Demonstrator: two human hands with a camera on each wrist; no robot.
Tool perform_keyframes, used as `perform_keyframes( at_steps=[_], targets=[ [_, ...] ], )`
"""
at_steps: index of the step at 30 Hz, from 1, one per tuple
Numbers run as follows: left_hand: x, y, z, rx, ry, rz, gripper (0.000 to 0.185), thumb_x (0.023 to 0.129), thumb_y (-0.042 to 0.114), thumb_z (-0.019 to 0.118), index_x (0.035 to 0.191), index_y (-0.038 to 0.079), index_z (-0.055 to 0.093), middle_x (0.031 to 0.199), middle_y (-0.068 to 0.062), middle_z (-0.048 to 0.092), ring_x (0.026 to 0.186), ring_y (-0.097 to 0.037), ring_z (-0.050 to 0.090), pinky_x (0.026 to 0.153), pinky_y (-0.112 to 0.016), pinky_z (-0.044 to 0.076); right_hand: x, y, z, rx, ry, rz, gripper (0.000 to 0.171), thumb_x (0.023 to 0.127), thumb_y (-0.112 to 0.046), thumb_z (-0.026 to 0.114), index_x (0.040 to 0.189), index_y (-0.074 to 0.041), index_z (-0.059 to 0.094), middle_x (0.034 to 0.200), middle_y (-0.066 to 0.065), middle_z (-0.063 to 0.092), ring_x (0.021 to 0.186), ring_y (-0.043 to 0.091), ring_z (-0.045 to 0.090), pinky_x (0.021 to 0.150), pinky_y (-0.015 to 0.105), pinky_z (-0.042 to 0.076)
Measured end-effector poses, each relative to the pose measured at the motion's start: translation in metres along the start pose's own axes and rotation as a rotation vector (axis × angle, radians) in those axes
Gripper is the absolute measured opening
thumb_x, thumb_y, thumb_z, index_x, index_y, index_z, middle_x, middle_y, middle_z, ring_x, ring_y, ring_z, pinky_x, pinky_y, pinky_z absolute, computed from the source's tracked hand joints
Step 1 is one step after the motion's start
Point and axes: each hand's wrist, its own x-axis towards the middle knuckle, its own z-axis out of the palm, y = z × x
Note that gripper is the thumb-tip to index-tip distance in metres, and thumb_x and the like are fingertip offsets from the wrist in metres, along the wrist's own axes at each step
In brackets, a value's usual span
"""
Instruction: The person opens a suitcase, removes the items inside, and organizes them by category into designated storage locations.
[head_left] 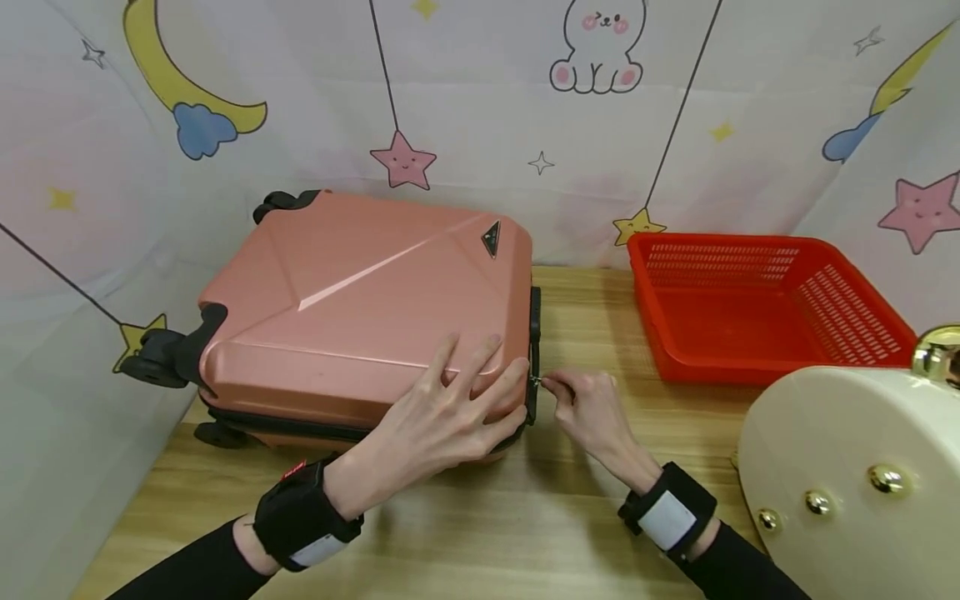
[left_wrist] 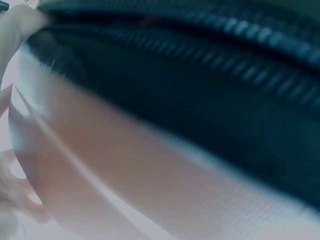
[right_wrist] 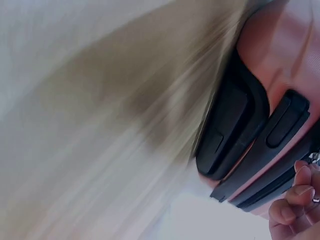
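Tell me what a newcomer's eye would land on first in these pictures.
The pink suitcase lying flat on the wooden table takes the eye first, with the left hand spread over its near corner. Beside that corner the right hand pinches a small metal zipper pull. To the right sit an empty red basket and, nearer, a cream case with gold studs.

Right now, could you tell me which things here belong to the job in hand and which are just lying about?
In use:
pink suitcase, steadied by the left hand
zipper pull, pinched by the right hand

Lying about:
red basket
cream case
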Motion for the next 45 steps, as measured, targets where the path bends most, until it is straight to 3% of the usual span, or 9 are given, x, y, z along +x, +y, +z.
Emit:
perform_keyframes(
  at_steps=[7, 14, 23, 29, 36, 41, 45],
  targets=[
    [0.001, 0.003, 0.001, -0.011, 0.015, 0.006, 0.038, 0.1, 0.011, 0.046, 0.118, 0.033, 0.071, 0.135, -0.008, 0.062, 0.127, -0.037, 0.057, 0.092, -0.057, 0.055, 0.001, 0.004, 0.001, -0.014, 0.001, 0.0, 0.009, 0.085, 0.003, 0.072, 0.079, -0.002, 0.076, 0.07, 0.009, 0.074, 0.058, 0.019, 0.069, 0.054, 0.034, 0.055],
    [0.003, 0.002, 0.002, 0.004, 0.0, 0.008, 0.03, 0.095, 0.021, 0.061, 0.121, 0.032, 0.071, 0.136, -0.008, 0.062, 0.127, -0.037, 0.057, 0.094, -0.057, 0.054, 0.005, 0.006, 0.003, -0.046, 0.02, -0.006, 0.011, 0.086, 0.0, 0.072, 0.077, -0.004, 0.075, 0.069, 0.008, 0.074, 0.058, 0.021, 0.069, 0.054, 0.037, 0.055],
    [0.004, -0.001, 0.002, 0.001, -0.022, -0.004, 0.029, 0.094, 0.027, 0.063, 0.122, 0.031, 0.07, 0.137, -0.008, 0.062, 0.128, -0.037, 0.057, 0.094, -0.057, 0.054, 0.014, 0.009, 0.007, -0.084, 0.018, -0.048, 0.014, 0.087, 0.0, 0.07, 0.074, -0.005, 0.073, 0.064, 0.005, 0.071, 0.053, 0.02, 0.066, 0.05, 0.036, 0.05],
    [-0.002, -0.005, 0.002, -0.014, -0.023, -0.002, 0.035, 0.093, 0.03, 0.065, 0.128, 0.034, 0.065, 0.143, -0.006, 0.058, 0.134, -0.036, 0.052, 0.1, -0.057, 0.051, 0.01, 0.008, 0.0, 0.016, -0.061, -0.108, 0.02, 0.085, 0.003, 0.071, 0.069, -0.009, 0.068, 0.058, 0.0, 0.062, 0.051, 0.006, 0.053, 0.05, 0.02, 0.039],
    [-0.006, -0.009, 0.005, -0.056, -0.022, -0.004, 0.043, 0.091, 0.037, 0.066, 0.134, 0.037, 0.061, 0.149, -0.005, 0.053, 0.138, -0.036, 0.049, 0.103, -0.057, 0.047, -0.004, 0.003, -0.007, 0.11, -0.127, -0.243, 0.025, 0.084, 0.006, 0.071, 0.068, -0.012, 0.062, 0.056, -0.005, 0.045, 0.054, 0.0, 0.038, 0.052, 0.01, 0.028],
    [-0.009, -0.012, 0.006, -0.113, -0.043, -0.016, 0.058, 0.088, 0.037, 0.064, 0.144, 0.035, 0.05, 0.156, -0.014, 0.046, 0.137, -0.035, 0.05, 0.105, -0.054, 0.047, -0.019, -0.011, -0.014, 0.219, -0.164, -0.332, 0.021, 0.081, 0.01, 0.072, 0.074, -0.01, 0.067, 0.058, -0.005, 0.054, 0.056, -0.003, 0.042, 0.053, 0.007, 0.033],
    [-0.016, -0.016, 0.002, -0.157, -0.053, 0.013, 0.064, 0.085, 0.041, 0.064, 0.146, 0.032, 0.047, 0.157, -0.019, 0.042, 0.14, -0.034, 0.048, 0.111, -0.051, 0.044, -0.03, -0.024, -0.014, 0.316, -0.196, -0.409, 0.019, 0.078, 0.012, 0.07, 0.083, -0.006, 0.072, 0.062, -0.004, 0.061, 0.058, -0.003, 0.05, 0.056, 0.007, 0.039]
  ],
)
